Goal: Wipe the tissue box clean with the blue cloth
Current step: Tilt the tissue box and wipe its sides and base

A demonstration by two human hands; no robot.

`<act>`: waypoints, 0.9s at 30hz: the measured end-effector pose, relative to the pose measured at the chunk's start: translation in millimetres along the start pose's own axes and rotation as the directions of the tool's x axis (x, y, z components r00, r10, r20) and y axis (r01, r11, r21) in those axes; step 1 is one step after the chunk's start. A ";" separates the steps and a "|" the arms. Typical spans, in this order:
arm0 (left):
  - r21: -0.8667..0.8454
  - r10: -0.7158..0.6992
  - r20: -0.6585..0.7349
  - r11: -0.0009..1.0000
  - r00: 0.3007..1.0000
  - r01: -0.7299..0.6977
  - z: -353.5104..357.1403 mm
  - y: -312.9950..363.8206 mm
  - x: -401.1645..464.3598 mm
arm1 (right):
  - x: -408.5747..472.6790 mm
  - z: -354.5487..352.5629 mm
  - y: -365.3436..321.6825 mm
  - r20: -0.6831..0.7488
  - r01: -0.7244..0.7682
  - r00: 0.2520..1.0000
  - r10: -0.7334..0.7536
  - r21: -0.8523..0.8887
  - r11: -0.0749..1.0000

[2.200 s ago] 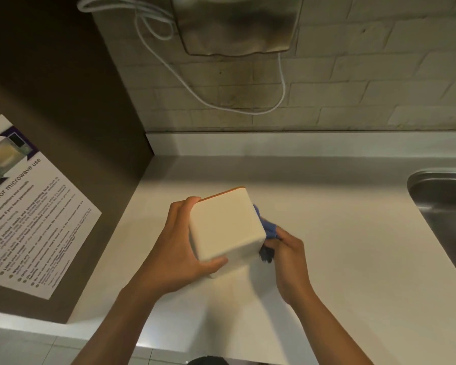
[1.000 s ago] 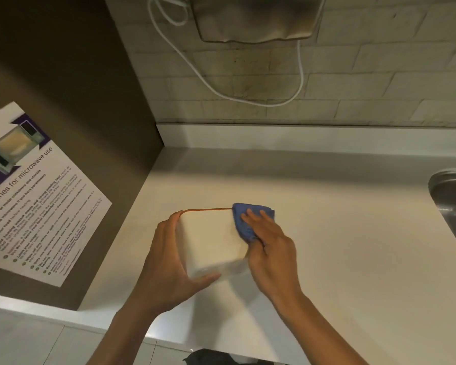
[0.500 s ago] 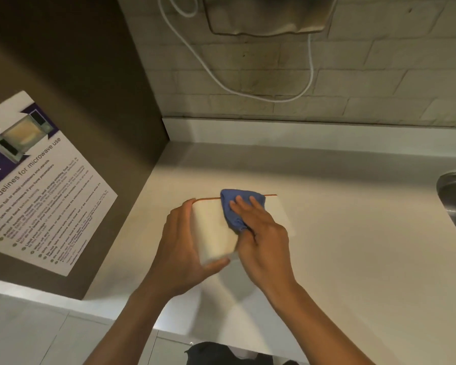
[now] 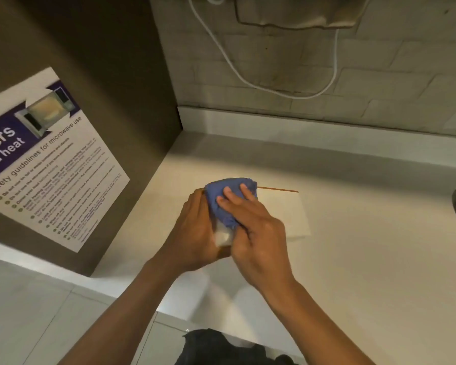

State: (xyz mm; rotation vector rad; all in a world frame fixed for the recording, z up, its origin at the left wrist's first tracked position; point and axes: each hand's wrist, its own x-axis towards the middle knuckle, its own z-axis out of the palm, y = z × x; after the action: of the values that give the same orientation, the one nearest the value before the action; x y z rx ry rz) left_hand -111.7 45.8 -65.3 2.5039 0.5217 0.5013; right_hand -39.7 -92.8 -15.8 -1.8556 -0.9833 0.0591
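Left grip (image 4: 195, 230) wrapped round the tissue box (image 4: 287, 214), right grip (image 4: 256, 227) flat, pressing the blue cloth (image 4: 221, 196) down. Best held still on the counter (image 4: 366, 259) and rubbed slowly to every edge.

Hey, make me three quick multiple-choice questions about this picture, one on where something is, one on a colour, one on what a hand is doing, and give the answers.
1. Where is the poster?
A. on the brown panel at left
B. on the counter
C. in the sink

2. What colour is the cloth?
A. red
B. blue
C. green

3. What is the right hand doing?
A. hanging idle
B. pressing the cloth on the tissue box
C. touching the cable

Answers: A, it hangs on the side panel; B, plainly blue; B, fingers lie flat on the cloth atop the box.
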 end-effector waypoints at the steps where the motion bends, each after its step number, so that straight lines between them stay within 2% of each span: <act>1: -0.039 -0.046 0.014 0.998 0.999 0.046 -0.6 -3.0 -0.8 | -10.4 4.8 -2.8 0.022 0.077 0.997 -0.076 -0.037 0.996; 2: -0.072 -0.066 0.028 0.995 0.997 0.067 -0.5 -6.3 -2.2 | -20.8 6.3 0.5 0.037 0.141 0.990 -0.139 -0.068 0.988; 4: -0.074 -0.025 0.047 0.997 0.999 0.029 -0.1 -11.2 -5.6 | -35.1 -2.1 14.4 0.020 0.129 0.992 -0.128 -0.083 0.988; 6: -0.072 0.032 0.018 0.997 0.999 -0.030 1.4 -14.7 -7.4 | -34.3 -17.2 35.0 -0.053 -0.012 0.999 0.007 -0.076 0.997; 8: -0.083 0.013 -0.020 0.996 1.000 -0.014 2.4 -15.0 -9.9 | -16.9 -25.9 47.3 -0.132 -0.200 0.973 0.189 -0.071 0.977; 10: -0.018 0.021 -0.014 1.000 1.000 -0.021 5.6 -16.5 -10.3 | 4.7 -23.2 41.7 -0.170 -0.289 0.946 0.278 -0.044 0.956; 12: 0.024 0.062 0.047 0.998 0.997 -0.063 7.1 -19.8 -8.3 | 8.7 -11.3 26.5 -0.107 -0.207 0.973 0.204 -0.025 0.978; 13: 0.015 0.077 0.130 0.997 0.989 -0.080 7.2 -21.0 -4.4 | 1.4 -3.4 18.3 -0.052 -0.138 0.989 0.137 -0.026 0.990; 14: -0.001 0.157 0.201 0.987 0.967 -0.160 7.0 -27.3 -10.6 | -9.8 3.9 12.5 -0.005 -0.060 0.998 0.060 -0.055 0.997; 15: -0.012 0.171 0.165 0.985 0.971 -0.171 9.5 -32.3 -12.1 | -21.9 8.3 9.7 0.028 0.020 0.999 -0.017 -0.090 0.996; 16: -0.044 0.125 0.171 0.992 0.977 -0.119 9.6 -29.9 -11.6 | -33.3 9.5 10.8 0.046 0.087 0.996 -0.081 -0.140 0.986; 17: -0.020 0.143 0.239 0.990 0.960 -0.142 8.9 -27.6 -12.6 | -41.2 7.6 15.7 0.051 0.120 0.992 -0.113 -0.174 0.977; 20: -0.113 -0.006 0.132 0.993 0.991 0.021 12.6 -24.3 -20.7 | -41.5 -6.8 40.8 -0.014 -0.002 1.000 -0.001 -0.168 0.986; 24: -0.141 -0.009 0.049 0.990 0.999 0.016 15.8 -19.6 -20.5 | -12.9 -20.7 56.6 -0.179 -0.203 0.969 0.172 -0.170 0.964; 27: -0.178 -0.007 0.058 0.984 0.998 0.017 19.6 -16.2 -16.0 | -8.1 0.2 39.2 -0.128 -0.130 0.986 0.110 -0.165 0.978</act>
State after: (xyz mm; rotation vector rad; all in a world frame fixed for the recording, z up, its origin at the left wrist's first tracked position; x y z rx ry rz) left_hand -120.8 43.0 -93.8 2.3350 0.4496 0.4503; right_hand -21.7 -104.8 -49.6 -2.0522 -0.8150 -0.0647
